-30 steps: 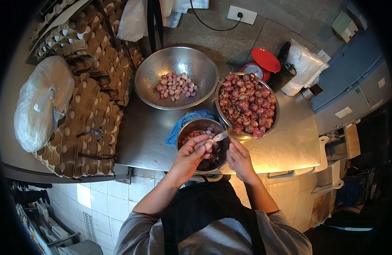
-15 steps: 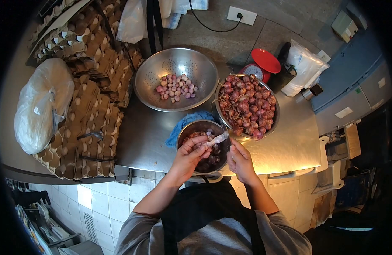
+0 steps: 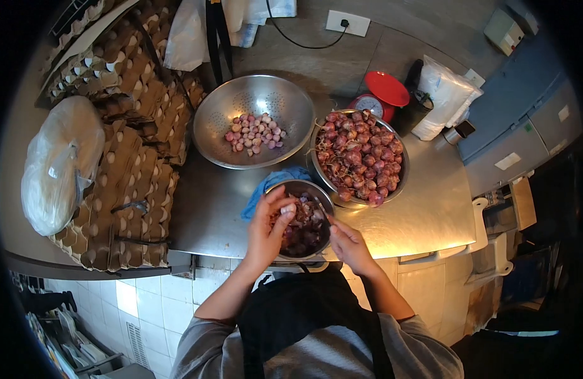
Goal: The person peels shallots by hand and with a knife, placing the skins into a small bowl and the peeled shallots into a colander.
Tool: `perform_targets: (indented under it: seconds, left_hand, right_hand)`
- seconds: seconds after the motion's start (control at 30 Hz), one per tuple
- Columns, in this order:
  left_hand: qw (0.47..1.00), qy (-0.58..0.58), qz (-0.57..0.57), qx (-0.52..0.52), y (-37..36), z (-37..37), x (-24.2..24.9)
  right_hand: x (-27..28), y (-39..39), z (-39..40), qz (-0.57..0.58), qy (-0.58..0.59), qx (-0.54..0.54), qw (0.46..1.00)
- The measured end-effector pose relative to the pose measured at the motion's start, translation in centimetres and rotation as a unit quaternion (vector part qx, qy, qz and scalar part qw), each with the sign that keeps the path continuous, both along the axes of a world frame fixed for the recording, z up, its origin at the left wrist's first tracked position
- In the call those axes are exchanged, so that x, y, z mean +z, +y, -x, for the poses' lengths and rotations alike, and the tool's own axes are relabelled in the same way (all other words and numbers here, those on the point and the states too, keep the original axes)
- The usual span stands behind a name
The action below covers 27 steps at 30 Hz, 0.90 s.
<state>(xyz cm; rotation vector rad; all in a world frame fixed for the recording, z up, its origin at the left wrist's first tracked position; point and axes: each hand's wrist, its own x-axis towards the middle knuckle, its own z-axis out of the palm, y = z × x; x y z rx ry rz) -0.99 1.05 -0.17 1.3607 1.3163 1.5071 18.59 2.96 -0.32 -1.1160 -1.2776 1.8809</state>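
Observation:
My left hand (image 3: 264, 230) is closed over the left side of a metal bowl (image 3: 294, 182), with a pale shallot (image 3: 288, 209) pinched at the fingertips. Inside the bowl lie dark red skins and peelings (image 3: 302, 235). At the bowl's right edge, my right hand (image 3: 351, 246) is wrapped around a small knife (image 3: 321, 206), its blade slanting up and left over the bowl; the fingers mostly hide the handle. Behind, a perforated colander (image 3: 210, 129) holds peeled shallots (image 3: 253, 134). A larger bowl (image 3: 402, 180) to the right is heaped with unpeeled red shallots (image 3: 361, 155).
A blue cloth (image 3: 258, 197) lies behind the small bowl on the steel table (image 3: 424, 208). Stacked egg trays (image 3: 136, 202) and a plastic bag (image 3: 61, 167) occupy the left. Behind the shallots stands a red scale (image 3: 386, 90), beside a white bag (image 3: 444, 95).
My left hand has drawn back left with the shallot, and the knife has come away from it. My right hand has lowered slightly. The whole view has shifted a little.

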Motion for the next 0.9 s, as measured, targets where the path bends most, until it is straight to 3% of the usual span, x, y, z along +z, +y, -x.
perform_targets:
  seconds: [0.03,0.13,0.2,0.3,0.47,0.53,0.6,0.63,0.83,0.9]
  left_hand:
    - [0.997,-0.074,0.030,0.015,0.6,-0.2,1.0]
    - [0.985,0.104,-0.067,0.119,4.4,1.0,2.1]
    - [0.937,0.237,-0.164,0.196,7.7,2.1,4.0]
    - [0.892,0.306,-0.226,0.243,11.6,2.5,4.9]
    - [0.937,0.253,-0.236,0.052,14.1,-1.7,4.6]
    - [0.952,0.244,-0.180,-0.044,15.1,-3.8,2.9]
    - [0.945,0.271,-0.106,-0.152,15.8,-5.8,2.1]
    - [0.932,0.289,-0.126,-0.180,16.5,-6.6,0.7]
    - [0.902,0.373,-0.046,-0.214,17.9,-9.1,-0.9]
    - [0.935,0.297,-0.001,-0.192,17.0,-8.7,-0.3]
  right_hand:
    - [-0.2,-0.3,0.1,-0.001,0.000,0.014,1.000]
    - [0.5,-0.8,0.3,0.004,0.013,0.044,0.999]
    - [0.3,-1.2,0.1,-0.015,0.003,0.055,0.998]
    - [-0.4,-1.6,-0.4,-0.013,0.012,0.058,0.998]
    - [-1.0,-2.4,-0.9,0.000,-0.003,0.055,0.998]
    - [-1.4,-2.5,-1.3,0.006,0.029,0.055,0.998]
    - [-1.8,-2.8,-1.6,0.010,0.042,0.046,0.998]
    - [-2.0,-2.9,-1.7,0.011,0.039,0.038,0.998]
    - [-1.7,-3.1,-2.7,-0.005,0.011,0.030,0.999]
    - [-1.8,-3.1,-2.8,0.000,0.013,0.021,1.000]
